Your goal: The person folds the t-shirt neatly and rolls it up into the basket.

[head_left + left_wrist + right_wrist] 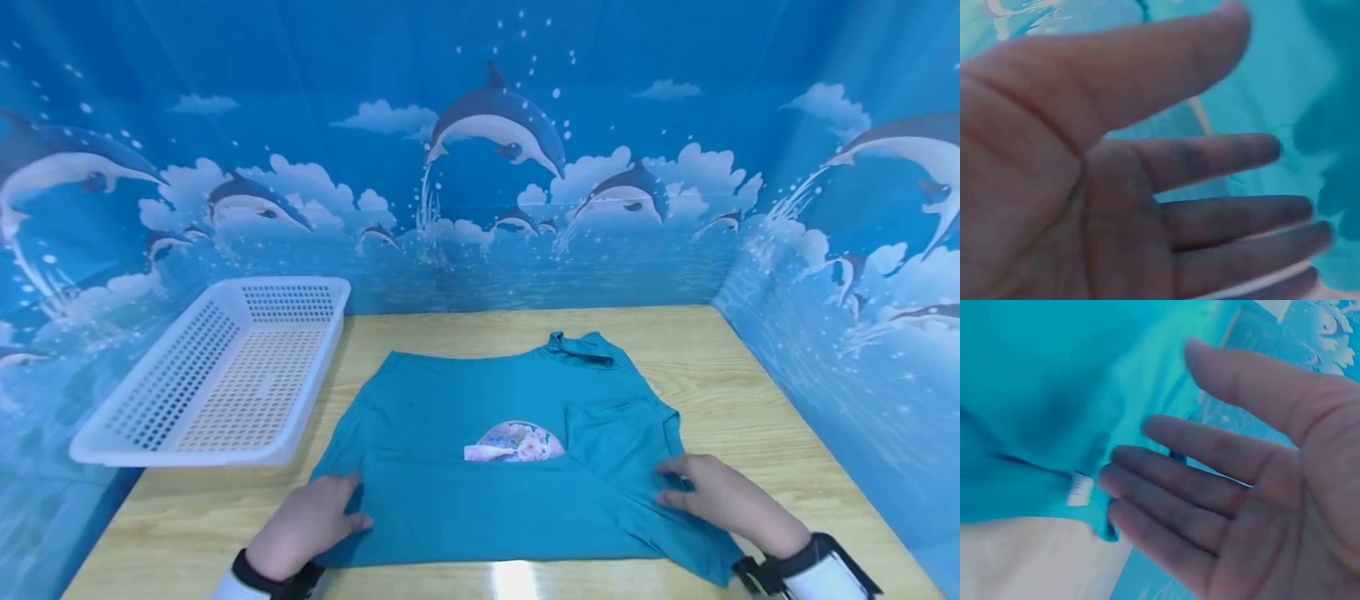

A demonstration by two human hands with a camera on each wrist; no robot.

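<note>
A teal shirt point(480, 510) lies spread on the table, its lower part folded up across the front. The fold's edge cuts across a round floral print point(522, 442), leaving only its upper part visible. The collar point(581, 350) points toward the back right. My left hand point(309, 518) is over the shirt's left edge, fingers extended in the left wrist view. At the right side, my right hand point(712, 497) hovers at or just above a folded sleeve; contact is unclear. Its fingers are loosely straight and hold nothing. A small white tag point(1079, 489) shows on the teal cloth.
A white perforated plastic basket point(300, 417) stands at the table's left, with nothing visible inside. Blue dolphin-patterned curtain point(465, 250) encloses the back and both sides. The wood-grain table point(780, 425) shows around the shirt.
</note>
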